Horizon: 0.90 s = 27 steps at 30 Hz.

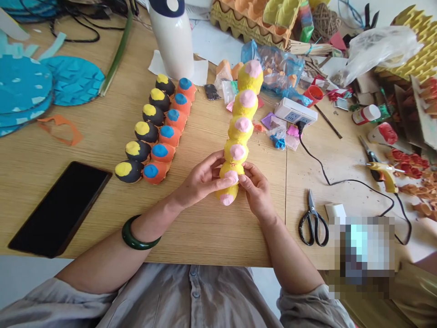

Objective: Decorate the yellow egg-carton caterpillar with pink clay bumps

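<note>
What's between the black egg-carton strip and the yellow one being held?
In the head view, the orange egg-carton strip with blue tips, then wooden tabletop and, lower down, the left hand.

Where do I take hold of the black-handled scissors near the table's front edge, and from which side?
Best by the handle loops, from the near side, probably with the right hand once it lets go of the yellow strip. The loops face the near side and the blades point away, so fingers should stay off the tips.
</note>
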Available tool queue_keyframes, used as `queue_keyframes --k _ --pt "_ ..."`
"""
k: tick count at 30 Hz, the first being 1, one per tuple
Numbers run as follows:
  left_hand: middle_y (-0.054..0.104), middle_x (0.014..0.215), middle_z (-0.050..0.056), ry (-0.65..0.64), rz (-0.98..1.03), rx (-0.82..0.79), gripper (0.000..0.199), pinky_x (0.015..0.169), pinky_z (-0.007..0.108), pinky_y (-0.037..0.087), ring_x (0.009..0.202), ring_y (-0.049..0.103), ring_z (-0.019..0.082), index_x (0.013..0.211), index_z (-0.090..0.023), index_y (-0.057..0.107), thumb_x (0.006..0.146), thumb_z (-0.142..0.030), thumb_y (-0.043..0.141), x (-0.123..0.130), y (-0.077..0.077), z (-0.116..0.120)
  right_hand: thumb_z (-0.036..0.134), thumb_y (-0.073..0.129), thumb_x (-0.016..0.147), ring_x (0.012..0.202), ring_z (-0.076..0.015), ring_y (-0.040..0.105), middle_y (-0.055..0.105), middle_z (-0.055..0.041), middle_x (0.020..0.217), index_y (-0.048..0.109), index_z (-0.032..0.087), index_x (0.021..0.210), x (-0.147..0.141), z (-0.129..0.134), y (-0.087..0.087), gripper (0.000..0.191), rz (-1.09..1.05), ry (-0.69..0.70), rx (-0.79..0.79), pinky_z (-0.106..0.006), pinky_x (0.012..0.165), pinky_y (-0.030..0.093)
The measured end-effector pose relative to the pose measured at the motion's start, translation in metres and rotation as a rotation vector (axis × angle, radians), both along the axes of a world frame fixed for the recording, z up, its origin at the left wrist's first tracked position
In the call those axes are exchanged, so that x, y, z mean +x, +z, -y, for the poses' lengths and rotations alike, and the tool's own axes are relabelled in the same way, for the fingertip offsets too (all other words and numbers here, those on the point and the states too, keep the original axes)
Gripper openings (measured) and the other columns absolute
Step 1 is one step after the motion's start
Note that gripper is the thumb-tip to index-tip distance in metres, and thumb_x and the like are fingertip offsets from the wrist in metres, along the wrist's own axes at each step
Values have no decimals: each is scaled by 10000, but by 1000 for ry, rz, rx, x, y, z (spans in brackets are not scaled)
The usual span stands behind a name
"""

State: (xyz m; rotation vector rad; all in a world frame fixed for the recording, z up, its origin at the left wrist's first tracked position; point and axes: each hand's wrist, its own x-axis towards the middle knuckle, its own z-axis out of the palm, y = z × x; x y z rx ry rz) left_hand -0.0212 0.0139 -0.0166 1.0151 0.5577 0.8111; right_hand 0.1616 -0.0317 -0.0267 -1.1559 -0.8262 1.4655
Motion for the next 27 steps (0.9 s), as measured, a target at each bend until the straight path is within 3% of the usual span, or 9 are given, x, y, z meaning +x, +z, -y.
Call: queue_keyframes --k 4,8,13,17,20,24,27 --pt "710 1361 98 13 42 -45 553 1059 376 558 1313 649 295 1367 -237 665 877 -413 853 2 -1 -3 586 886 790 911 -198 718 768 -1 1004 684 299 1097 1 0 2 466 -29 8 -43 -344 850 606" --pt "739 1296 85 38 4 -137 521 1030 376 566 1248 683 279 1292 -217 679 842 -376 887 4 2 -4 593 887 783 895 -196 715 760 5 975 688 300 1089 2 -1 2 468 -18 13 -65 -347 856 611" --pt "737 1288 98 29 -7 -181 576 991 362 570 1295 656 307 1308 -197 667 828 -429 886 4 5 -3 585 904 763 806 -166 681 721 29 880 692 291 1046 0 -2 1 460 -38 -12 -92 -299 762 587" --pt "728 1303 105 13 -20 -157 618 1041 401 563 1321 640 330 1356 -206 649 835 -454 871 4 5 -2 612 895 755 859 -192 695 731 16 911 687 292 1055 0 -2 2 486 2 -35 -99 -329 794 595" --pt "702 1349 91 -13 -18 -129 671 1089 423 551 1292 658 302 1440 -253 601 841 -393 869 5 1 -1 644 881 752 908 -214 706 748 2 946 691 291 1064 0 -1 3 509 33 -58 -94 -349 812 602" --pt "684 1295 5 -69 2 -119 743 1095 420 569 1260 668 250 1471 -397 576 805 -303 891 5 -4 1 655 823 817 914 -217 712 762 -4 949 701 290 1073 -1 -1 4 462 69 -64 -82 -357 821 602" --pt "682 1284 -11 -81 3 -114 779 1093 409 579 1290 655 264 1467 -424 593 774 -262 910 5 -5 1 646 805 843 904 -216 716 775 -7 954 710 288 1078 -2 0 5 438 73 -58 -81 -357 817 600"
